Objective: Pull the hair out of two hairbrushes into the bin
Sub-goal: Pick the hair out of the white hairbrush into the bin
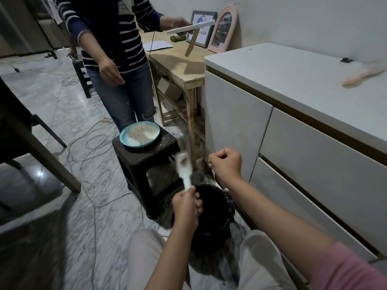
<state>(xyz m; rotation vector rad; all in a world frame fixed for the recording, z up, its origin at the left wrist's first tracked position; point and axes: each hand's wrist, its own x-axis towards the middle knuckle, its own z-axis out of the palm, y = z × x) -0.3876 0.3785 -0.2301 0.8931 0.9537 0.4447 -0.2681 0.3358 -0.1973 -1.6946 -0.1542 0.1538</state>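
Observation:
My left hand (187, 206) grips the handle of a white hairbrush (184, 166), its head raised above the black bin (217, 214) on the floor between my knees. Dark hair shows in the brush's bristles. My right hand (225, 164) is curled up and to the right of the brush, its fingertips pinched together; whether hair is between them is too fine to tell. A second, pink hairbrush (364, 74) lies blurred on top of the white cabinet (293, 84) at the far right.
A dark stool (146, 162) with a teal plate (139, 133) of pale grains stands left of the bin. A person in a striped sweater (109, 34) stands behind it by a wooden table (178, 59). Cables run across the marble floor.

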